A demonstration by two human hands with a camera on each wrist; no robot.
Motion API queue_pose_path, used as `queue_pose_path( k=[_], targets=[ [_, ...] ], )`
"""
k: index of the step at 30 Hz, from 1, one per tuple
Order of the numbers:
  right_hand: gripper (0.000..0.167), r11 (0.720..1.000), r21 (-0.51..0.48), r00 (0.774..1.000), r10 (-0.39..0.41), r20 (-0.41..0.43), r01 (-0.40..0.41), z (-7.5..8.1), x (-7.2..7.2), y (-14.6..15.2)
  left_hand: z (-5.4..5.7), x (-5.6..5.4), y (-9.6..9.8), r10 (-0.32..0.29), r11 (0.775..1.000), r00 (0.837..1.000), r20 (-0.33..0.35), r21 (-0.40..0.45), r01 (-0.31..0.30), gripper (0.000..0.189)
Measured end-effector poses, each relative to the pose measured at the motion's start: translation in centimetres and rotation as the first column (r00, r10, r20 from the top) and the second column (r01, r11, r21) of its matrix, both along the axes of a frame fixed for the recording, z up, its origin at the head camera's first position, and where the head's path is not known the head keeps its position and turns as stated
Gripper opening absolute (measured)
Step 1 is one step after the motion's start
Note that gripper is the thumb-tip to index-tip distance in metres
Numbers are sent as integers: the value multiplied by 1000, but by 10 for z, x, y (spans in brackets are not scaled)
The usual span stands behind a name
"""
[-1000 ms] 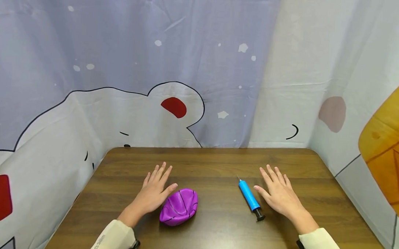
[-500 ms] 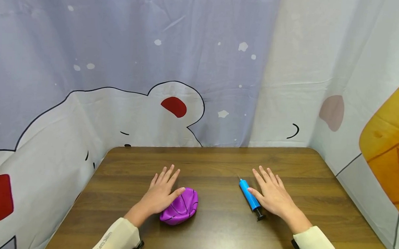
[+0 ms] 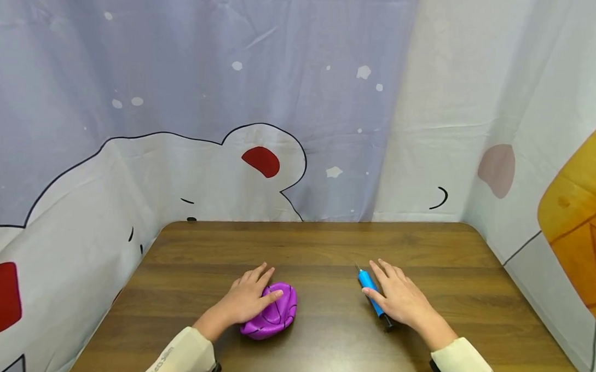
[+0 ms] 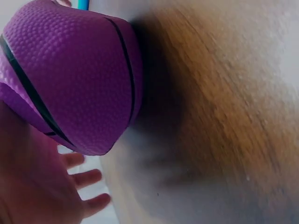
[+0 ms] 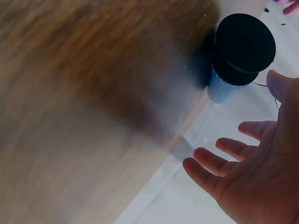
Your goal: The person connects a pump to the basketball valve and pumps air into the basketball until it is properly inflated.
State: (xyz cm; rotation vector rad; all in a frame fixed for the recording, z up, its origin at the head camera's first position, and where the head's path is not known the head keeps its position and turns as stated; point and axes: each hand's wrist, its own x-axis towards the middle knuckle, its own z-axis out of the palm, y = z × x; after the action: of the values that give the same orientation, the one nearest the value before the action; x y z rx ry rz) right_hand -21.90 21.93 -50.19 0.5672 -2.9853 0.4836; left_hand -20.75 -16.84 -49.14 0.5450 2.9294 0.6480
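Note:
A purple deflated rubber ball (image 3: 280, 311) with black lines sits dented on the table. Over its left side hovers my left hand (image 3: 245, 298), its thumb across the ball's top in the head view; contact is hard to tell. The left wrist view shows the pebbled ball (image 4: 84, 74) beside the palm, fingers spread. To the right lies a blue hand pump (image 3: 368, 282) with a thin needle at its far end and a black handle (image 3: 388, 324). My right hand (image 3: 400, 299) is above it, partly covering it. In the right wrist view, the fingers are loosely spread beside the pump's black end (image 5: 245, 44).
The brown wooden table (image 3: 321, 362) has rounded far corners. A printed curtain (image 3: 329, 127) hangs behind it and along both sides.
Both hands have moved inward and lower: the left one rightward over the ball, the right one leftward over the pump. Ball and pump have stayed in place.

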Motion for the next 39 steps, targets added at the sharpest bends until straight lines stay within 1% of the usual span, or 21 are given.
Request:
queue_pose_path(
  k=[3,7,13,20,24,30,34,39],
  targets=[
    [74,1000,-1,1000,-7,16,7,-1,0,-3,-1,0,1,10,1000,999,48,-13,-9,77],
    [73,1000,8,999,-23,23,23,-1,0,-6,-1,0,3,16,1000,995,94,-18,-15,78],
    [74,999,35,999,-20,41,18,-1,0,-9,0,1,6,8,1000,992,130,13,-10,78],
    [76,998,56,998,-16,59,13,-3,-1,-11,2,4,8,-24,997,994,109,76,16,73],
    [75,997,76,998,0,55,-4,-4,-2,-12,-1,2,8,-38,996,995,92,88,30,71],
    [69,995,89,999,42,32,-45,-4,-2,-12,-5,-2,11,-15,991,998,68,132,6,59],
    [64,997,64,998,47,44,-50,-3,-2,-12,-4,-2,13,2,986,998,60,168,-13,55],
    [58,999,-24,998,37,55,-36,-2,-4,-9,0,-2,14,3,975,998,57,224,-16,46]
  ],
)
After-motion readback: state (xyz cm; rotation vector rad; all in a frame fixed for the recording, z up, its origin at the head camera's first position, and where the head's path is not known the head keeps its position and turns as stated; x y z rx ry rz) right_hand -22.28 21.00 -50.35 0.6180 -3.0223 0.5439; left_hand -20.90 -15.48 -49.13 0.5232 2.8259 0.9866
